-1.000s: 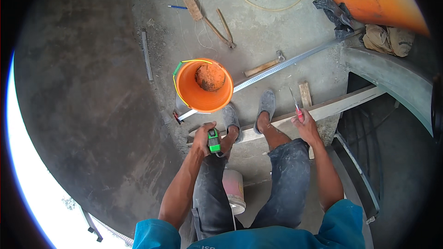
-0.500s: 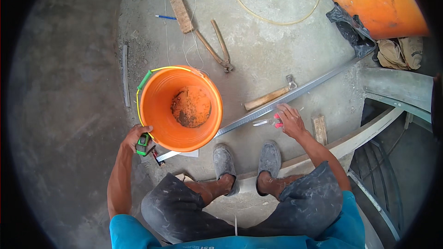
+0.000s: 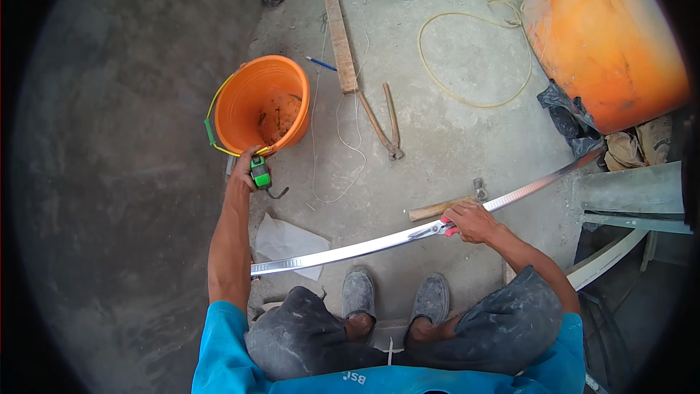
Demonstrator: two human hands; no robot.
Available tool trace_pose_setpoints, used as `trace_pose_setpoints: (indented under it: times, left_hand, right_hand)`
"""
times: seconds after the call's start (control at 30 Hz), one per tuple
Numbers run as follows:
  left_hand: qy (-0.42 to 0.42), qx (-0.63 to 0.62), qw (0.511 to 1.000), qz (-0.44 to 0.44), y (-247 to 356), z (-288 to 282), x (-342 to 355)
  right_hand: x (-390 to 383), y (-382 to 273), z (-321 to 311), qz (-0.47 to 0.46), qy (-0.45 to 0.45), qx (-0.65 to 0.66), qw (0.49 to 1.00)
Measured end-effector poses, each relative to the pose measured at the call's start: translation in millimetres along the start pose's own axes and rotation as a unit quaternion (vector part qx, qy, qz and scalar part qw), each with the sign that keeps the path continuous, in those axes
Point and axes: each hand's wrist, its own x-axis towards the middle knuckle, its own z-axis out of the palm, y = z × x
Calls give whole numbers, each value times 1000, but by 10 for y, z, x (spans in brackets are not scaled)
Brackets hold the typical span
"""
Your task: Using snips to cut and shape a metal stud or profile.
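My left hand [image 3: 244,168] is closed at the near rim of an orange bucket [image 3: 255,102] and also has a green and black tape measure [image 3: 260,173] in it. The bucket is tilted, with dark bits at its bottom and a yellow handle with a green grip at its left. My right hand [image 3: 470,220] grips red-handled snips [image 3: 440,228], their blades closed and pointing left over a long metal channel [image 3: 350,249]. The channel runs across in front of my feet, passing under my right hand. Whether my fingers also touch the channel is hidden.
Beyond the channel lie a hammer [image 3: 441,208], pincers [image 3: 394,147], a wooden board [image 3: 339,36], a blue pen [image 3: 321,64] and loose string. A white sheet [image 3: 281,237] lies partly under the channel. A hose [image 3: 423,58] and a large orange drum [image 3: 609,44] are at far right.
My left hand has shifted the bucket forward, away from my feet, uncovering the channel's left end and the white sheet. My right hand has closed around the snips. The view has shifted too.
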Motion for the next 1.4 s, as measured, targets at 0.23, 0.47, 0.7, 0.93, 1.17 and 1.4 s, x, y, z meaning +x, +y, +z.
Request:
trace_pose_setpoints:
  times: [0.23, 0.47, 0.7, 0.93, 1.17, 1.4]
  left_hand:
    - [16, 12, 984, 180, 577, 98, -2009]
    - [-130, -62, 864, 483, -53, 469, -4246]
    - [-232, 73, 917, 316, 119, 1476, -3749]
    - [-376, 232, 811, 384, 106, 2997, -3580]
    - [-439, 174, 791, 388, -276, 3718, -4096]
    - [-453, 114, 728, 503, -68, 3783, -4220]
  right_hand:
    - [227, -94, -514, -9, 43, -75, 996]
    - [193, -335, -1858, -3, 235, -50, 971]
    - [179, -1443, -3591, -34, 276, 22, 960]
    - [-169, -2168, -4516, -66, 359, 19, 931]
    - [-237, -2922, -5038, -91, 468, -48, 878]
    - [-89, -2914, -5047, -64, 543, -91, 832]
